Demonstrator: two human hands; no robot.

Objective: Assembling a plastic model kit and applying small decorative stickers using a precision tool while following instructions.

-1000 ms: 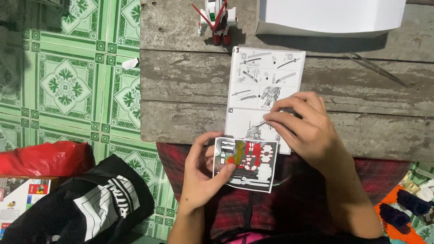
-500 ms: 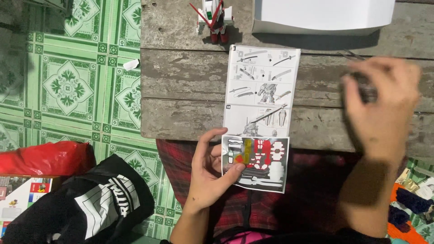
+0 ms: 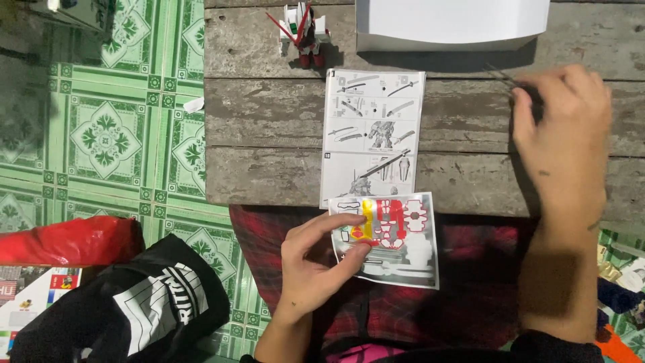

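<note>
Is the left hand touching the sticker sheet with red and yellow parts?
Touching. The head view shows the left hand pinching the sticker sheet at its left edge.

You're looking down at a weathered grey plank table filling twelve to three o'clock; green patterned floor tiles spread from nine to eleven; light is dim and uneven.

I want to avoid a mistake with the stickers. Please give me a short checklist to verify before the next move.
1. Sticker sheet pinned by the left hand: ok.
2. Sheet lying flat: ok.
3. Instruction sheet open and readable on the wooden table: ok.
4. Right hand at the thin tool on the table: grip cannot tell, blurred.
5. Robot model upright, away from both hands: ok.
</note>
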